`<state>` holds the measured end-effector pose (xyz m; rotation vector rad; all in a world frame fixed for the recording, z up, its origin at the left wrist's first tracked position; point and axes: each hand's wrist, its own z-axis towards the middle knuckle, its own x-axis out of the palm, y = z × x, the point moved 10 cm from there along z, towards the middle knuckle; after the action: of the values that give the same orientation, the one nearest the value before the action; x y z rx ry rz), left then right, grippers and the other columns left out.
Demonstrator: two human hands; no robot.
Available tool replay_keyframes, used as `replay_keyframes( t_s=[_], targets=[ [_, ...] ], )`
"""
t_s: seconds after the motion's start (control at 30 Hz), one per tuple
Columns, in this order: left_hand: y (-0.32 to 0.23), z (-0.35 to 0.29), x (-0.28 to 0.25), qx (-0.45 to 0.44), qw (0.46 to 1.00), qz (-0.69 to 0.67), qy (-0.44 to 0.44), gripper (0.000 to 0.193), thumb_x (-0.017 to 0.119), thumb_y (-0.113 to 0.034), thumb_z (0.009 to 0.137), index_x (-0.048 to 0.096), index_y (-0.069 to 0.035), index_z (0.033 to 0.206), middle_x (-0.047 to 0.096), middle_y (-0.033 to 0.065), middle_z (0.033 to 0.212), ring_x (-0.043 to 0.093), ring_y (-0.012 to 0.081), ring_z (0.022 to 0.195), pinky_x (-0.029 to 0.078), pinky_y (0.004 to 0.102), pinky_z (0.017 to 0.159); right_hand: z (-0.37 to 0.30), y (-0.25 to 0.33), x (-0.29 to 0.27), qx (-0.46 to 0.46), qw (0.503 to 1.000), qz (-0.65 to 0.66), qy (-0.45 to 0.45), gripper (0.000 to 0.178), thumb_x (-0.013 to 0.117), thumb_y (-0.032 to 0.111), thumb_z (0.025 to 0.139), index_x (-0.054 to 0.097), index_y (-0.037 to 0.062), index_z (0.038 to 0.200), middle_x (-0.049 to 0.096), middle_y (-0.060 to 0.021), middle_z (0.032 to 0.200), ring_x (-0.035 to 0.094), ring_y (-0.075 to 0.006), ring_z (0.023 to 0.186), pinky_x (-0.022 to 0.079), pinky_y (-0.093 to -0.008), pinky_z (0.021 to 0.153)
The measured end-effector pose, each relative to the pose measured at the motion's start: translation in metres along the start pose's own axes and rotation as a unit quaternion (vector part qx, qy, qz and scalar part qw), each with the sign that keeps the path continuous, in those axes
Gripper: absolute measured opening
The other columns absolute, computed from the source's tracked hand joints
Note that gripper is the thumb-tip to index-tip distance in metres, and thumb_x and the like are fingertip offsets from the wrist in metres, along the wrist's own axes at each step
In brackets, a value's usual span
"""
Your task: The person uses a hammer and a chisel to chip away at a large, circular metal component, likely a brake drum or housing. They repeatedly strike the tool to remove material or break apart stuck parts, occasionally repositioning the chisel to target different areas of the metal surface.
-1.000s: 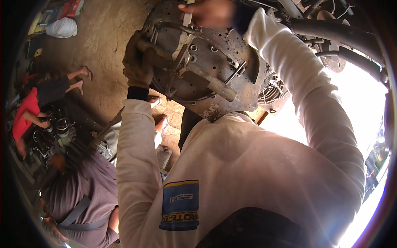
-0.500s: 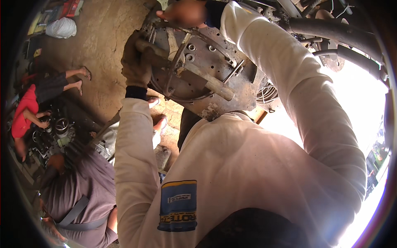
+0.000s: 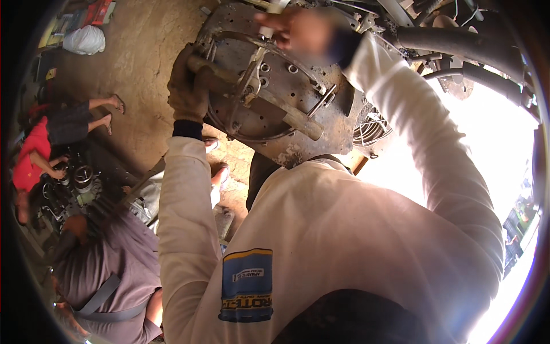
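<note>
My left hand [image 3: 188, 86], in a brown work glove, is wrapped round the end of a thick round bar [image 3: 272, 104]. That bar lies slantwise across a frame of bent metal rods [image 3: 236, 112]. Beneath the frame is a dark, stained metal plate [image 3: 329, 137] with round holes and several nut-like rings [image 3: 264, 67]. My right hand [image 3: 301, 33] is bare and blurred by motion. It is over the plate's far side, its fingers by a pale upright piece [image 3: 267, 30]. Whether those fingers grip the piece cannot be made out.
Dark pipes [image 3: 464, 51] and metal parts crowd the upper right. A coil of cable [image 3: 371, 133] is beside the plate's right edge. At left, a person in red [image 3: 35, 150] handles machine parts [image 3: 83, 182]; a person in grey-brown clothing [image 3: 114, 258] is nearer. A white sack [image 3: 85, 40] lies far left.
My right hand has moved to the right and slightly nearer along the plate's far side, uncovering its far left corner. My gloved left hand keeps its place on the bar.
</note>
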<state>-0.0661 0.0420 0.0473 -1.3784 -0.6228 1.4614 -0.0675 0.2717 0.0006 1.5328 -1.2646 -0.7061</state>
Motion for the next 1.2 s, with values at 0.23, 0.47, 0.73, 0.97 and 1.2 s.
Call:
replay_keyframes(
  t_s=[0.23,0.47,0.73,0.97,1.2],
  targets=[
    [-0.005,-0.001,-0.003,0.051,0.993,0.102,-0.008,0.054,0.067,-0.024,0.084,0.053,-0.006,0.133,0.063,0.0173,0.125,0.061,0.0329,0.114,0.047,0.0394,0.098,-0.075,-0.017,-0.026,0.071,0.965,0.221,-0.121,0.033,0.059,0.030,0.098,0.063,-0.0029,0.094,0.064,-0.0092,0.071,0.054,-0.0091,0.052,0.039,-0.0211,0.042],
    [-0.014,0.002,0.001,0.040,0.997,0.070,-0.002,0.052,0.064,-0.020,0.087,0.051,-0.001,0.134,0.063,0.0165,0.124,0.062,0.0285,0.113,0.048,0.0370,0.099,-0.030,-0.013,-0.039,0.027,0.982,0.162,-0.090,0.033,0.062,0.037,0.097,0.062,0.0063,0.083,0.053,-0.0008,0.058,0.053,-0.0115,0.049,0.037,-0.0268,0.043],
    [-0.012,0.000,0.000,0.076,0.992,0.099,0.001,0.052,0.063,-0.017,0.088,0.049,-0.001,0.135,0.063,0.0162,0.124,0.061,0.0278,0.113,0.047,0.0373,0.099,0.002,-0.005,-0.024,0.051,0.998,-0.035,-0.026,0.048,0.058,0.048,0.097,0.062,0.0067,0.073,0.057,-0.0038,0.054,0.050,-0.0108,0.041,0.036,-0.0266,0.039],
    [-0.012,0.001,0.001,0.043,0.997,0.061,0.004,0.051,0.065,-0.018,0.088,0.050,-0.001,0.134,0.063,0.0150,0.123,0.061,0.0273,0.113,0.047,0.0373,0.099,0.054,-0.006,0.024,0.062,0.989,0.086,0.105,0.039,0.058,0.040,0.099,0.056,0.0077,0.077,0.051,-0.0040,0.053,0.047,-0.0158,0.042,0.036,-0.0311,0.041],
    [-0.001,-0.001,-0.002,-0.006,0.999,0.033,-0.004,0.051,0.068,-0.023,0.086,0.054,-0.004,0.132,0.064,0.0145,0.120,0.063,0.0267,0.110,0.048,0.0372,0.097,0.089,-0.004,0.037,-0.084,0.964,-0.236,0.090,0.043,0.053,0.045,0.099,0.071,0.0067,0.091,0.054,-0.0069,0.061,0.048,-0.0147,0.054,0.036,-0.0353,0.049]
  ],
)
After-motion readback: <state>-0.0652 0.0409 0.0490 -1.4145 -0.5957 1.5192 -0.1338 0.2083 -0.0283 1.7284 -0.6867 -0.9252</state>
